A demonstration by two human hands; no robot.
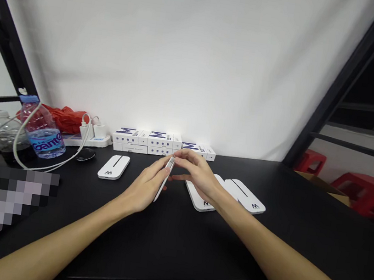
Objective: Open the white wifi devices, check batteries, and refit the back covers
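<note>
White flat device (164,179) is up on its long edge, slightly tilted, between the hands, lower end near the counter (299,230); contact with the counter can't be confirmed. Left hand (144,185) is closed around its lower part, pinching it between thumb and fingers. Right hand (202,177) is curled in from the right, fingertips (178,156) at the device's top end; pinch vs. light touch can't be told from this view. Right wrist is above a second white device (199,197), which is partly overlapped by a third white device (245,196). A fourth white device (113,167) lies flat left of the hands, well clear of them. Stacked white retail boxes (162,143) with purple marks line the back edge of the counter. Further left: power strip (85,140) with white charger (98,130), white cable (40,166), black round puck (85,154), water bottle (44,131), red plastic bag (63,118), glass jar (2,130). Lower-left corner is pixelated, contents unreadable. Red stools (367,195) are visible beyond the right end of the counter.
</note>
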